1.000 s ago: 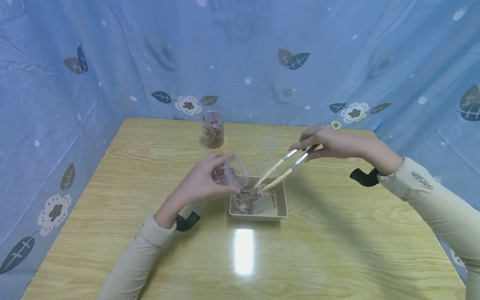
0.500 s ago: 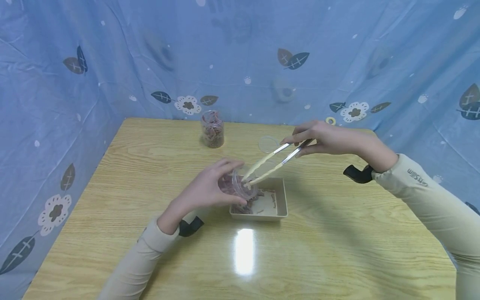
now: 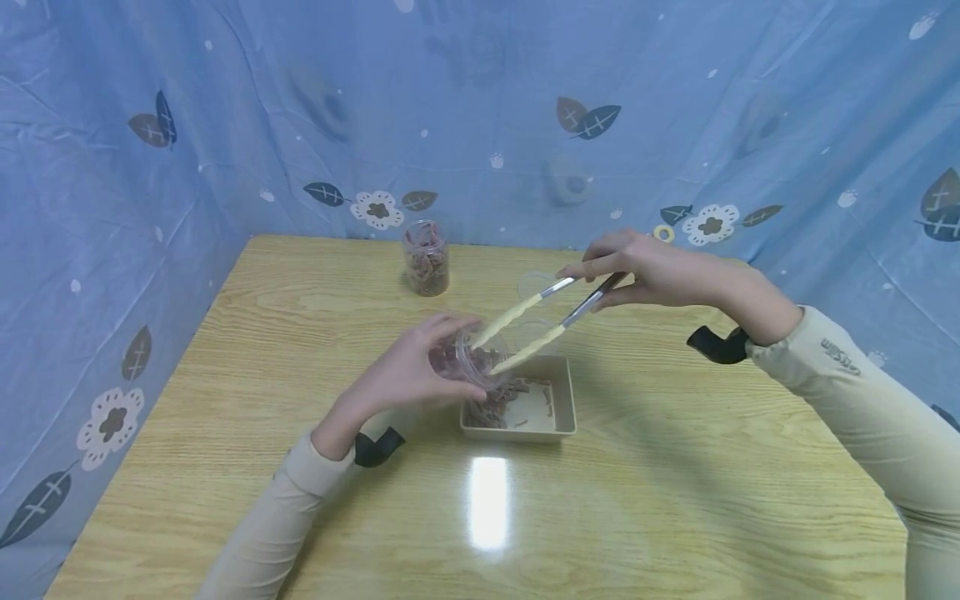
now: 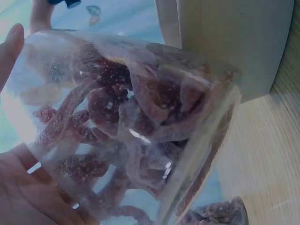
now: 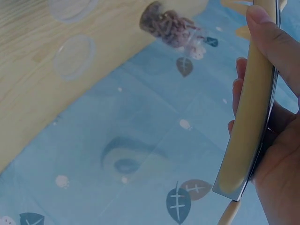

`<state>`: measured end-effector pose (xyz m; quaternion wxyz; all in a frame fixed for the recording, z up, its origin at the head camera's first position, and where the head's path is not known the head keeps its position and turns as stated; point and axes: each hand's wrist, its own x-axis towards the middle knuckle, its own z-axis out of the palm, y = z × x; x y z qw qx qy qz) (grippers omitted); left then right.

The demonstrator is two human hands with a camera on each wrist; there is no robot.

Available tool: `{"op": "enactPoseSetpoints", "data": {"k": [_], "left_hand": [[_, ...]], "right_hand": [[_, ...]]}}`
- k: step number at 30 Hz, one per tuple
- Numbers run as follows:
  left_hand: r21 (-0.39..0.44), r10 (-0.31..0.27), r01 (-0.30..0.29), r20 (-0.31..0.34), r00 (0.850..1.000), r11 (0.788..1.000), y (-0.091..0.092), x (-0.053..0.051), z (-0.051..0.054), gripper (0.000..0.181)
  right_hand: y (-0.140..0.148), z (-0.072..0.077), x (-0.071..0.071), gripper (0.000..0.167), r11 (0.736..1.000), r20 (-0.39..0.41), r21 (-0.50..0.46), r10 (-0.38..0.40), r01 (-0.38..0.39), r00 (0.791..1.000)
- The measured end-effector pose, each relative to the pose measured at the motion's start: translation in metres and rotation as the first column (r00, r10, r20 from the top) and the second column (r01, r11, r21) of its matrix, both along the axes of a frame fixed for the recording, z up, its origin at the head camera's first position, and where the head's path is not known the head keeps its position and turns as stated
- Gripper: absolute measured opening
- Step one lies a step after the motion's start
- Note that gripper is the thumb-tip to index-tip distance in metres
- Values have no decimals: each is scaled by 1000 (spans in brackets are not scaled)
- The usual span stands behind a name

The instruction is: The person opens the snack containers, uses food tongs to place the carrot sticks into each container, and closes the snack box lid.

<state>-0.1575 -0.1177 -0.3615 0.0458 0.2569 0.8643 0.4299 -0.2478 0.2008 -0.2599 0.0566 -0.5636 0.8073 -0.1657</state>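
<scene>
My left hand (image 3: 405, 367) grips a clear jar (image 3: 472, 358), tilted with its mouth toward the right over the left part of a beige tray (image 3: 555, 434). Reddish-brown strips (image 4: 145, 108) fill much of the jar in the left wrist view. My right hand (image 3: 648, 271) holds metal tongs (image 3: 588, 307) with pale yellow arms, spread apart, their tips at the jar's mouth. Whether the tips hold a strip cannot be told. More brown strips (image 3: 491, 410) lie in the tray, mostly on its left side. In the right wrist view, fingers and thumb wrap the tongs (image 5: 251, 103).
A second clear jar (image 3: 427, 260) with similar strips stands upright at the back of the wooden table (image 3: 300, 333). Two clear round lids (image 5: 74, 56) lie on the table behind the tray. A patterned blue curtain (image 3: 480, 108) surrounds the table's back and sides.
The tongs have risen from the strips in the tray to the jar's mouth, moving left, and their arms stand wider apart than half a second ago. The jar has shifted slightly.
</scene>
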Motion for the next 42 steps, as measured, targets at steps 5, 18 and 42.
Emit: {"op": "enactPoseSetpoints", "data": {"k": [5, 18, 42], "left_hand": [[31, -7, 6, 8, 1000, 1000, -4, -6, -1, 91], [120, 97, -98, 12, 995, 988, -19, -24, -9, 84], [378, 104, -161, 167, 981, 912, -38, -43, -28, 75]], "right_hand": [[4, 3, -1, 59, 999, -10, -21, -28, 28, 1000], [18, -5, -12, 69, 994, -99, 82, -60, 69, 993], [-38, -22, -7, 79, 882, -220, 469, 70, 43, 973]]}}
